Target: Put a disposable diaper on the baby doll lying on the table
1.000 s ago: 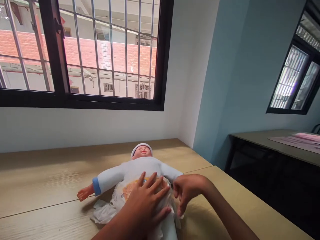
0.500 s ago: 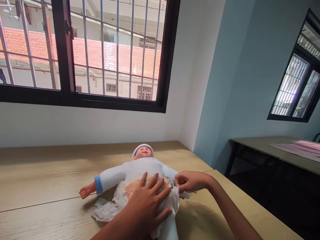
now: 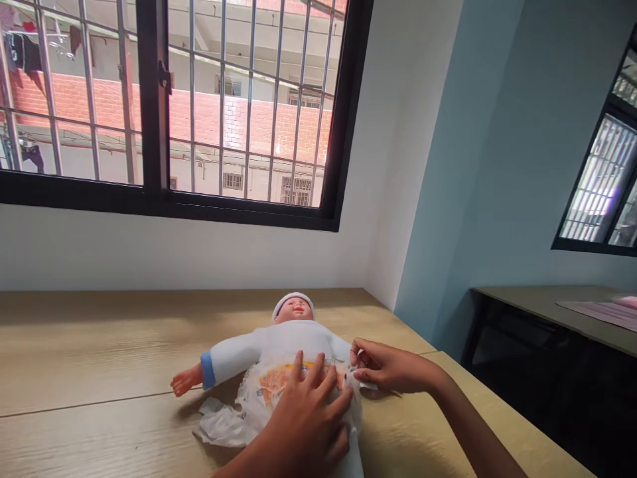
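Observation:
A baby doll (image 3: 293, 338) in a white top with blue cuffs and a white cap lies on its back on the wooden table (image 3: 99, 345). Around its hips sits a white diaper (image 3: 251, 388) with an orange printed front. My left hand (image 3: 311, 411) rests on the diaper's front, fingers spread. At the diaper's right edge, my right hand (image 3: 388, 368) pinches its side tab between thumb and fingers. A loose white side flap (image 3: 221, 421) of the diaper lies on the table at the left. The doll's right-side hand is hidden behind my right hand.
Behind the table is a white wall with a black-framed barred window (image 3: 239, 209). To the right, beyond a gap, stands a second table (image 3: 532, 299) with pink sheets (image 3: 602, 312) on it. The near table's right edge runs close by my right forearm.
The view has shifted slightly, so everything sits a little more to the right. My left hand stays on the diaper, its fingers slightly more bent; my right hand keeps pinching the diaper's side.

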{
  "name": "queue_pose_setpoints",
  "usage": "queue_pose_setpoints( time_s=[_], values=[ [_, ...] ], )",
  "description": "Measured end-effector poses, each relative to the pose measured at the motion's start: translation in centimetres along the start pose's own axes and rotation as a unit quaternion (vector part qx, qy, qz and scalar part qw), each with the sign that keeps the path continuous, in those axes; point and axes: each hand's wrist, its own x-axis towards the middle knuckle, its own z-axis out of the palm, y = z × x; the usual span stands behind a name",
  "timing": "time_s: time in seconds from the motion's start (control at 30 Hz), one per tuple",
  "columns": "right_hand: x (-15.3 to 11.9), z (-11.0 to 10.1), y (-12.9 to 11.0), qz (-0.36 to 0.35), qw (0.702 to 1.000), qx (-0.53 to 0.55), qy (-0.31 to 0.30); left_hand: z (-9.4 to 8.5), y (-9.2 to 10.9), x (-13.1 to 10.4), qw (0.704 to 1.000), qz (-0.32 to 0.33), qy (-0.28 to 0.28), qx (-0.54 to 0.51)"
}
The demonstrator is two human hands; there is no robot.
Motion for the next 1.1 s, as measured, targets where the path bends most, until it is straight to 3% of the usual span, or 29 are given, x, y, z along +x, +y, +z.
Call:
queue_pose_setpoints(
  time_s=[0.53,0.87,1.1],
  values=[
    [-0.1,-1.2,1.5,-0.030,0.998,0.033,-0.042,0.7,0.1,0.0,1.000,0.000,0.028,0.012],
    [-0.3,-0.6,-0.4,-0.075,0.993,0.060,-0.071,0.1,0.3,0.0,1.000,-0.001,0.011,0.006],
    [-0.9,-1.3,0.0,-0.066,0.994,0.036,-0.077,0.4,0.4,0.0,1.000,-0.010,0.012,0.023]
  ],
)
